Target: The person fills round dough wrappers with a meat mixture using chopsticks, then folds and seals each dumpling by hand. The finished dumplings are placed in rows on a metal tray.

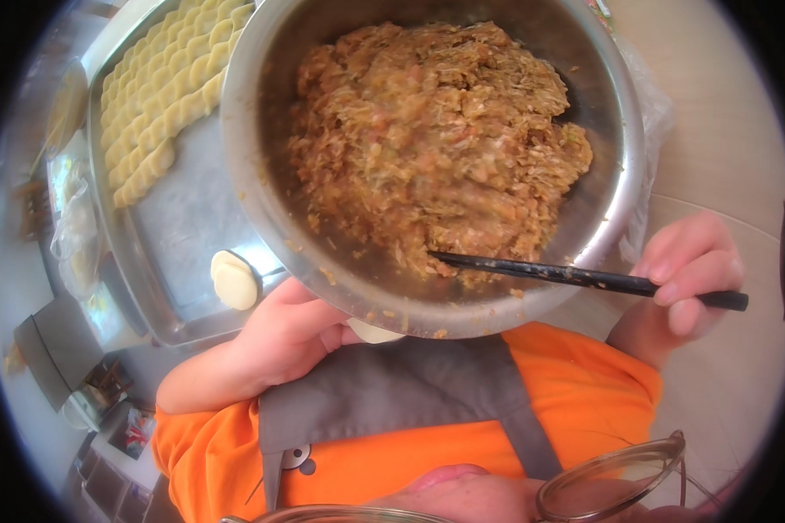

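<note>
A large stainless steel bowl holds a mound of minced filling with pale shreds through it. My right hand, at the bowl's right, grips black chopsticks near their thick ends. Their tips touch the filling's near edge. Below the bowl's near rim, my left hand holds a round dough wrapper; the rim hides part of the wrapper and the fingers. Two or so loose dough wrappers overlap on the metal tray at left. Rows of shaped dumplings fill that tray's far part.
Crumbs of filling stick to the bowl's rim. A clear plastic bag lies behind the bowl's right side, on a pale surface. Another plastic bag is left of the tray. Farther left stands a dark grey chair-like piece.
</note>
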Available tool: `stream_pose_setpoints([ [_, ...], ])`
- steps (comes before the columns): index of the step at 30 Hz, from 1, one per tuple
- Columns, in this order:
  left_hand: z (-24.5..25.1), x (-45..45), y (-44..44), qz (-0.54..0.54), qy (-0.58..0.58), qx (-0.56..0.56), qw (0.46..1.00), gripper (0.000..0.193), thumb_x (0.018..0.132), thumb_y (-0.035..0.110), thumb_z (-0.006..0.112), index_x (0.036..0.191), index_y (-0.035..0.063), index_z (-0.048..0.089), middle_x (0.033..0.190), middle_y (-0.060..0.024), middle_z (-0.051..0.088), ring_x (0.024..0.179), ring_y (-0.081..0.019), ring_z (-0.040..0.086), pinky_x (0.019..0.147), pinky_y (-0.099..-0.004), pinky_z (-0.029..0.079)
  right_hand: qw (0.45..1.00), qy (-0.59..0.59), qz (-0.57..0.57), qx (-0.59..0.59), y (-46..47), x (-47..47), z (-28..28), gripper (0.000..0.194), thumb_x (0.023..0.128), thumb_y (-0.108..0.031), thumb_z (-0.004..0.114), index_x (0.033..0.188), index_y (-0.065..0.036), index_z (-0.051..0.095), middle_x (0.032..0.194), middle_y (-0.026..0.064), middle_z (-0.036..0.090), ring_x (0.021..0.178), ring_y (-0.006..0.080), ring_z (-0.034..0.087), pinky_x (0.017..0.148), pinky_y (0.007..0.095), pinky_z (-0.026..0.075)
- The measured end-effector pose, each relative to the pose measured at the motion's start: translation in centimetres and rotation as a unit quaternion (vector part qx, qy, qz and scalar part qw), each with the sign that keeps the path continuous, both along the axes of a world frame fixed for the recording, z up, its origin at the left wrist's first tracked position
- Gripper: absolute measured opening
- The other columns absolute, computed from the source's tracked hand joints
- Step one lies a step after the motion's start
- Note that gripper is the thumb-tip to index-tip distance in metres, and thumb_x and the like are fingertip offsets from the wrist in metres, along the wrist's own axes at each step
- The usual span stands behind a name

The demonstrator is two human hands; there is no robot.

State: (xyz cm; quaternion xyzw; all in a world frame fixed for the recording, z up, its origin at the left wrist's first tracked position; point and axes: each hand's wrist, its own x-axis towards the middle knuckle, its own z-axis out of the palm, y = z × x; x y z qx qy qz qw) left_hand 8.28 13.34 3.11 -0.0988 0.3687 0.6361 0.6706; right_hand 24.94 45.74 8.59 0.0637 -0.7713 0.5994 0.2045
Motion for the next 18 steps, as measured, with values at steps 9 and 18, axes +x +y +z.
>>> stream_pose_setpoints([
  [9, -0.3, 1.0, 1.1, 0.024, -0.056, -0.011, 0.998, 0.034, 0.103, 0.009, 0.046, 0.134, -0.0038, 0.049, 0.133, -0.0182, 0.057, 0.119, -0.0326, 0.060, 0.102, -0.0438, 0.050, 0.995, 0.020, -0.055, -0.083, 0.2, 1.6, -2.2, 0.033, 0.085, -0.032, 0.078, 0.077, -0.004, 0.062, 0.082, 0.0097, 0.057, 0.061, 0.0180, 0.059, 0.052, 0.0264, 0.054],
  [18, -0.5, 1.7, 1.6, -0.008, -0.018, -0.028, 0.999, 0.051, 0.102, 0.025, 0.051, 0.144, -0.0004, 0.039, 0.139, -0.0197, 0.052, 0.122, -0.0345, 0.058, 0.098, -0.0493, 0.053, 0.996, -0.009, 0.000, -0.086, 0.2, -1.1, -3.2, 0.036, 0.084, -0.033, 0.079, 0.076, -0.002, 0.062, 0.081, 0.0087, 0.058, 0.068, 0.0214, 0.062, 0.060, 0.0290, 0.056],
])
